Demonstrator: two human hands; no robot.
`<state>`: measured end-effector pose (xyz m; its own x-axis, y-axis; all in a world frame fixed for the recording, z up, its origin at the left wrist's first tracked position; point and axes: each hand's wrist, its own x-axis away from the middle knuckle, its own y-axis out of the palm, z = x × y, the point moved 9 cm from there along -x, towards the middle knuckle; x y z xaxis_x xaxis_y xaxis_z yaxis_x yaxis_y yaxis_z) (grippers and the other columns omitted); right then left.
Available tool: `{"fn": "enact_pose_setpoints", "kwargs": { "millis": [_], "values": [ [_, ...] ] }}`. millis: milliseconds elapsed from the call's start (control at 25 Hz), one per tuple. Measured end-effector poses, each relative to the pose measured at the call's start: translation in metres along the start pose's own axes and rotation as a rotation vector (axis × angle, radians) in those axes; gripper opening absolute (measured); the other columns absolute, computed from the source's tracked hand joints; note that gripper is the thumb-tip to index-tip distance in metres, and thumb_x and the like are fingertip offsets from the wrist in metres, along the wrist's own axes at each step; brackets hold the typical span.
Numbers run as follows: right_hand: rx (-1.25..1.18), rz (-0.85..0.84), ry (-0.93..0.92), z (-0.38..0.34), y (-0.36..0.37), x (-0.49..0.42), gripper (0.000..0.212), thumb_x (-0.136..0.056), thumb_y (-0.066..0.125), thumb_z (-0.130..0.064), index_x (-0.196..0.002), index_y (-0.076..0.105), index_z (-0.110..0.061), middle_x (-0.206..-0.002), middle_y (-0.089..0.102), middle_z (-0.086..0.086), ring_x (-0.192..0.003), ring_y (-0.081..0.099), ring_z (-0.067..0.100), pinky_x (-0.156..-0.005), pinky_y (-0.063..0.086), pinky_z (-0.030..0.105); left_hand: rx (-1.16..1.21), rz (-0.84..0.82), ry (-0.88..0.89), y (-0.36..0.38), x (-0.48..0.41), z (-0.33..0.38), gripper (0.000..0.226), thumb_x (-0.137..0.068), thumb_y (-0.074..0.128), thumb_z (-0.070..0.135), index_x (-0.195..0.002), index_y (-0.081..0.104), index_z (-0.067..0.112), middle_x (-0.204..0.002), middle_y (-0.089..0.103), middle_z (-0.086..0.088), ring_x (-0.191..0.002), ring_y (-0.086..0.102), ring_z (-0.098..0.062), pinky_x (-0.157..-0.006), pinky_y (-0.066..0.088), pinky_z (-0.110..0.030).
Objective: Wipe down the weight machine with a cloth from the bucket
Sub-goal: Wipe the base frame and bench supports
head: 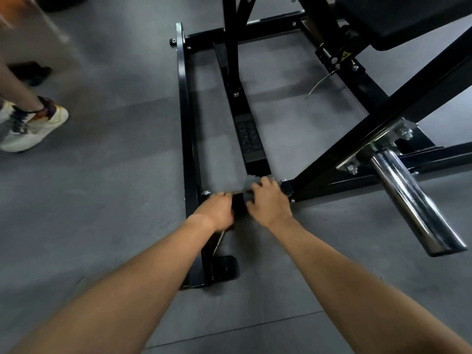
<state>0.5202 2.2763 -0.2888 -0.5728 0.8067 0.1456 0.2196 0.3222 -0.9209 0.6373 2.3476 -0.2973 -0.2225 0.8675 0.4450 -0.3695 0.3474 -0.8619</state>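
Head view only, so plenty gets cut off. The machine [187, 123] is seen just as a low black frame, with the pad [408, 19] clipped at the top right and the uprights running out of shot. The raised lettering on the plate [246, 136] on the middle rail is too dim to be read properly. A shoe [35, 129] of a second person is smeared by blur at the left edge.

The cloth [247, 182] is tough to pick out tbh: it's grey, blurry and nearly the same shade as the floor [115, 187]. Only a crumpled bit is shown, right where the middle rail meets the crossbar [238, 204] at the near end of the frame. The rest is covered by the right hand [269, 201], whose fingers [263, 183] are bent down over it, knuckles up, so it's bunched and pressed onto the metal under them.

The left hand [217, 209] is set just beside it on the same crossbar, a short bare stretch of black bar between the two. Its fingers are curled over the bar's far edge, gripping it, with the tips mostly hidden. A chrome peg [413, 200] sticks out at the right, well apart from both hands.
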Motion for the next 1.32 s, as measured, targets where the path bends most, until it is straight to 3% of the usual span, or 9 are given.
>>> {"fn": "enact_pose_setpoints", "kwargs": {
  "millis": [80, 160, 280, 400, 640, 880, 960, 1160, 1320],
  "values": [
    [0.017, 0.116, 0.205, 0.022, -0.010, 0.000, 0.040, -0.092, 0.062, -0.038, -0.124, 0.062, -0.014, -0.130, 0.052, 0.011, -0.123, 0.045, 0.036, -0.094, 0.048, 0.048, -0.018, 0.028, -0.027, -0.007, 0.013, -0.011, 0.050, -0.095, 0.057, 0.018, -0.144, 0.050, 0.007, -0.139, 0.053, -0.014, -0.132, 0.049, -0.033, -0.110, 0.042, -0.042],
    [0.056, 0.182, 0.229, 0.015, -0.010, 0.000, 0.038, -0.091, 0.060, -0.038, -0.119, 0.067, -0.013, -0.126, 0.056, 0.010, -0.119, 0.048, 0.036, -0.093, 0.044, 0.048, -0.013, 0.057, -0.066, -0.011, 0.028, -0.026, 0.053, -0.095, 0.056, 0.019, -0.146, 0.048, 0.008, -0.143, 0.050, -0.014, -0.134, 0.046, -0.033, -0.111, 0.041, -0.041],
    [0.095, 0.072, -0.043, -0.044, 0.012, -0.011, 0.038, -0.093, 0.056, -0.040, -0.115, 0.071, -0.013, -0.126, 0.056, 0.009, -0.118, 0.048, 0.034, -0.094, 0.043, 0.046, -0.017, 0.054, -0.180, -0.010, 0.049, -0.054, 0.056, -0.094, 0.058, 0.019, -0.147, 0.045, 0.008, -0.144, 0.046, -0.013, -0.132, 0.049, -0.034, -0.110, 0.043, -0.044],
    [0.061, -0.170, -0.271, -0.085, 0.039, -0.014, 0.042, -0.099, 0.049, -0.037, -0.132, 0.065, -0.018, -0.141, 0.051, 0.010, -0.126, 0.044, 0.035, -0.102, 0.042, 0.043, 0.002, -0.022, -0.236, -0.001, 0.063, -0.060, 0.056, -0.095, 0.060, 0.020, -0.147, 0.044, 0.009, -0.144, 0.046, -0.011, -0.129, 0.052, -0.032, -0.108, 0.045, -0.041],
    [0.175, -0.032, -0.006, -0.026, 0.016, -0.019, 0.044, -0.102, 0.040, -0.040, -0.128, 0.066, -0.015, -0.136, 0.055, 0.009, -0.120, 0.045, 0.033, -0.101, 0.042, 0.043, 0.043, -0.061, -0.159, -0.008, 0.087, -0.046, 0.060, -0.100, 0.054, 0.023, -0.156, 0.035, 0.015, -0.151, 0.044, -0.005, -0.134, 0.050, -0.026, -0.110, 0.043, -0.036],
    [0.188, -0.313, -0.397, -0.116, 0.048, 0.007, 0.048, -0.105, 0.043, -0.029, -0.151, 0.047, -0.019, -0.154, 0.044, 0.010, -0.142, 0.038, 0.029, -0.122, 0.017, 0.039, 0.069, -0.069, -0.184, 0.001, 0.104, -0.074, 0.051, -0.096, 0.057, 0.021, -0.145, 0.044, 0.010, -0.146, 0.050, -0.013, -0.129, 0.054, -0.031, -0.102, 0.045, -0.034],
    [0.159, -0.242, -0.355, -0.105, 0.039, 0.012, 0.050, -0.101, 0.051, -0.028, -0.150, 0.048, -0.019, -0.150, 0.043, 0.009, -0.139, 0.038, 0.033, -0.120, 0.025, 0.039, 0.083, -0.112, -0.200, 0.009, 0.108, -0.087, 0.058, -0.098, 0.056, 0.020, -0.151, 0.037, 0.009, -0.151, 0.047, -0.013, -0.132, 0.052, -0.030, -0.107, 0.045, -0.035],
    [0.229, -0.055, 0.079, -0.020, 0.006, -0.002, 0.048, -0.098, 0.058, -0.031, -0.142, 0.049, -0.013, -0.139, 0.043, 0.018, -0.124, 0.046, 0.040, -0.102, 0.041, 0.044, 0.079, -0.148, -0.128, 0.016, 0.107, -0.084, 0.073, -0.102, 0.051, 0.022, -0.164, 0.013, 0.015, -0.166, 0.025, -0.010, -0.144, 0.041, -0.031, -0.112, 0.038, -0.035],
    [0.292, -0.067, -0.052, -0.062, 0.037, 0.005, 0.044, -0.093, 0.060, -0.023, -0.134, 0.047, -0.014, -0.135, 0.046, 0.015, -0.120, 0.048, 0.038, -0.103, 0.039, 0.046, 0.076, -0.127, -0.099, 0.018, 0.102, -0.083, 0.077, -0.101, 0.057, 0.028, -0.163, 0.013, 0.014, -0.162, 0.032, -0.013, -0.140, 0.045, -0.032, -0.110, 0.042, -0.037]
  ]
}}
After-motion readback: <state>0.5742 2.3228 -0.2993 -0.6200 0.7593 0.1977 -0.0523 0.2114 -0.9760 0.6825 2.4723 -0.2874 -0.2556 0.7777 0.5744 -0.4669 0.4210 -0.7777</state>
